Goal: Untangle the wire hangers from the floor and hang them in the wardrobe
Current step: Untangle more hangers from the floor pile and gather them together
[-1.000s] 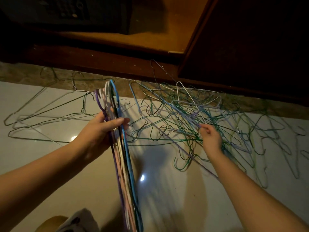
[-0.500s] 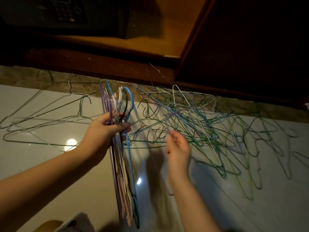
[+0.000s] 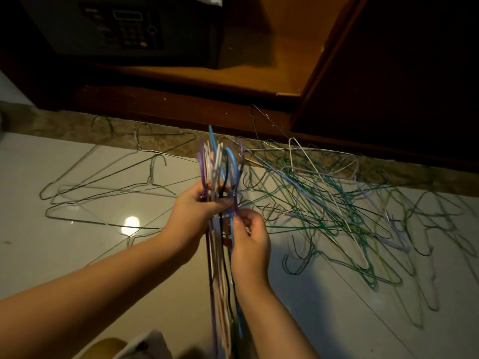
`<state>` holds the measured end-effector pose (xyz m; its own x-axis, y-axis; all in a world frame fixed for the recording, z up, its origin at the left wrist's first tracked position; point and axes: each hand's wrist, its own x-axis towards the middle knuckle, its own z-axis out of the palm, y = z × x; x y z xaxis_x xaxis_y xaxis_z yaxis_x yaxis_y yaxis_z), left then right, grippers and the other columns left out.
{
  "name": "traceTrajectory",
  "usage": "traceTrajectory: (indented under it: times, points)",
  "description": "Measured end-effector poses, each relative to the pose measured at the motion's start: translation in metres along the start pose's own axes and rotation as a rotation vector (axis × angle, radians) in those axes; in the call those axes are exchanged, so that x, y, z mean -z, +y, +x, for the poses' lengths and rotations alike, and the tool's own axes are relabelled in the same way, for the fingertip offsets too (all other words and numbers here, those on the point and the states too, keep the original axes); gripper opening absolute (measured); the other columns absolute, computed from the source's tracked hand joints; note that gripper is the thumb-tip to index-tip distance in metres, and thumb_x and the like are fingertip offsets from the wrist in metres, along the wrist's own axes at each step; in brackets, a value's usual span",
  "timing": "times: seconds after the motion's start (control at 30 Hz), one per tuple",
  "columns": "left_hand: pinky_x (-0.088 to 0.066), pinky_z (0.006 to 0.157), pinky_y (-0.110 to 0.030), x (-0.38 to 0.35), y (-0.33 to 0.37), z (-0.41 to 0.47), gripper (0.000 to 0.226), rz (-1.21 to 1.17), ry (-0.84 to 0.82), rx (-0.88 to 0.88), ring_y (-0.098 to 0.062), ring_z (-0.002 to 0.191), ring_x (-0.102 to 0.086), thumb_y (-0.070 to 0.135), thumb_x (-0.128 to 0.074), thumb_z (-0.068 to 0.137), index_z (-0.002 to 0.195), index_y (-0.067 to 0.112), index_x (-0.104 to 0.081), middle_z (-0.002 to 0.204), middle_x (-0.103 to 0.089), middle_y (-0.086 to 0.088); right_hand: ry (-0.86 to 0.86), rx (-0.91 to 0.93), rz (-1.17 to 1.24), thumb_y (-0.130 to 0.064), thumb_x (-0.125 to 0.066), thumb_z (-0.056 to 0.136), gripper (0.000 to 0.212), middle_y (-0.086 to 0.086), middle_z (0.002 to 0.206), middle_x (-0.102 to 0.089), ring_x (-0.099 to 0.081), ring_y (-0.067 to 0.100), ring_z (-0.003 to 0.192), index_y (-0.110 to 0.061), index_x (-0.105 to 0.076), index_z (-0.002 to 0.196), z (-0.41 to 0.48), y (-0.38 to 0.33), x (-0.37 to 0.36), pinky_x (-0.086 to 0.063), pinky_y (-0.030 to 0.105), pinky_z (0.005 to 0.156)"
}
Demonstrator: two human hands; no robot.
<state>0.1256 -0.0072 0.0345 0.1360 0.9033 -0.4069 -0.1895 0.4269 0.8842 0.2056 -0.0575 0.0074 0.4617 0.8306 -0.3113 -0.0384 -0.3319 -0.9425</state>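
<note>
- Two hands: the left hand (image 3: 197, 211) and the right hand (image 3: 250, 238), both holding one bundle.
- One bundle of coloured hangers (image 3: 220, 164), perhaps ten, packed too tightly to count exactly.
- One tangled heap of wire hangers (image 3: 324, 203) on the floor (image 3: 51, 268) towards its right edge, too many and too knotted to count.
- At least four loose wire hangers (image 3: 103, 193) overlapping towards the floor's left edge.
- One wardrobe (image 3: 272, 47) along the far edge.
- One safe (image 3: 124, 27) inside it.

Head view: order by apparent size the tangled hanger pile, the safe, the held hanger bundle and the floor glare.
Tangled hanger pile
Safe
Held hanger bundle: nearer the camera, so unsure against safe
Floor glare
</note>
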Motion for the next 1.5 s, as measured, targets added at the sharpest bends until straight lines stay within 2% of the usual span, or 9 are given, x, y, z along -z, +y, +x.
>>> traceTrajectory:
  times: [0.07, 0.17, 0.4, 0.63, 0.9, 1.0, 1.07, 1.27, 1.5]
  points:
    - [-0.054, 0.078, -0.039, 0.000, 0.006, -0.001, 0.018, -0.003, 0.022, -0.002, -0.025, 0.083, -0.065, -0.006, -0.059, 0.082, 0.092, 0.008, -0.063, 0.086, -0.068, -0.010, -0.015, -0.005, 0.009, -0.013, -0.051, 0.093, 0.019, -0.009, 0.083, -0.062, -0.058, 0.004, 0.074, -0.028, -0.055, 0.083, -0.003, -0.001, -0.001, -0.045, 0.012, 0.061]
    - [-0.050, 0.088, -0.045, 0.001, 0.011, -0.003, 0.019, -0.017, 0.054, -0.015, -0.028, 0.090, -0.064, -0.004, -0.059, 0.082, 0.085, 0.013, -0.064, 0.086, -0.068, -0.009, -0.064, -0.013, 0.038, -0.015, -0.051, 0.093, 0.015, -0.004, 0.085, -0.064, -0.060, 0.012, 0.079, -0.026, -0.057, 0.085, -0.010, -0.001, -0.002, -0.047, 0.022, 0.067]
    - [-0.052, 0.086, -0.036, 0.005, 0.009, -0.007, 0.017, 0.005, 0.062, -0.030, -0.022, 0.086, -0.065, -0.001, -0.059, 0.084, 0.084, 0.015, -0.067, 0.080, -0.070, -0.002, -0.047, 0.013, -0.010, -0.015, -0.060, 0.088, 0.009, -0.003, 0.081, -0.066, -0.063, 0.011, 0.078, -0.024, -0.059, 0.085, -0.017, -0.002, -0.003, -0.051, 0.029, 0.073]
    - [-0.054, 0.077, -0.028, 0.002, 0.010, -0.007, 0.027, -0.026, 0.022, -0.032, -0.016, 0.079, -0.066, -0.006, -0.064, 0.078, 0.091, 0.018, -0.063, 0.079, -0.069, 0.000, -0.022, 0.013, -0.006, -0.011, -0.061, 0.087, 0.014, -0.002, 0.080, -0.066, -0.062, 0.013, 0.077, -0.024, -0.059, 0.082, -0.011, -0.003, -0.004, -0.051, 0.028, 0.072]
    - [-0.051, 0.054, -0.018, -0.003, 0.000, 0.004, 0.023, 0.050, 0.092, -0.005, -0.016, 0.062, -0.060, -0.011, -0.062, 0.076, 0.082, 0.011, -0.059, 0.073, -0.062, -0.008, -0.219, 0.066, -0.101, -0.026, -0.058, 0.088, 0.010, -0.011, 0.073, -0.063, -0.059, 0.008, 0.075, -0.029, -0.062, 0.079, 0.009, 0.010, 0.020, -0.049, 0.033, 0.072]
    - [-0.051, 0.051, -0.018, -0.003, -0.002, 0.009, 0.023, 0.049, 0.102, 0.009, -0.012, 0.055, -0.063, -0.011, -0.062, 0.076, 0.082, 0.011, -0.060, 0.071, -0.064, -0.006, -0.085, 0.042, -0.300, -0.022, -0.057, 0.091, 0.010, -0.007, 0.089, -0.065, -0.060, 0.015, 0.088, -0.023, -0.065, 0.097, 0.046, 0.030, 0.061, -0.043, 0.027, 0.079]
    - [-0.054, 0.058, -0.024, -0.002, -0.004, 0.012, 0.023, 0.043, 0.086, 0.022, -0.017, 0.064, -0.065, -0.009, -0.063, 0.077, 0.085, 0.012, -0.062, 0.077, -0.066, -0.008, 0.011, -0.045, -0.582, -0.020, -0.055, 0.091, 0.025, 0.004, 0.108, -0.065, -0.059, 0.025, 0.102, -0.015, -0.060, 0.116, 0.076, 0.047, 0.098, -0.043, 0.028, 0.083]
    - [-0.055, 0.056, -0.020, 0.004, -0.005, 0.015, 0.022, -0.007, 0.070, 0.053, -0.012, 0.060, -0.067, -0.009, -0.062, 0.077, 0.091, 0.008, -0.064, 0.073, -0.069, -0.006, 0.110, -0.236, -1.143, -0.016, -0.045, 0.093, 0.055, 0.010, 0.149, -0.031, -0.032, 0.032, 0.133, -0.015, -0.027, 0.145, 0.132, 0.068, 0.183, -0.033, 0.041, 0.105]
    - [-0.057, 0.059, -0.021, 0.016, -0.008, 0.012, 0.025, 0.019, 0.045, 0.115, -0.014, 0.063, -0.068, -0.006, -0.060, 0.077, 0.100, 0.004, -0.062, 0.087, -0.067, -0.014, -0.090, -0.276, -1.442, -0.010, -0.036, 0.095, 0.063, 0.002, 0.157, -0.014, -0.016, 0.029, 0.142, -0.022, -0.007, 0.150, 0.184, 0.052, 0.197, -0.023, 0.044, 0.114]
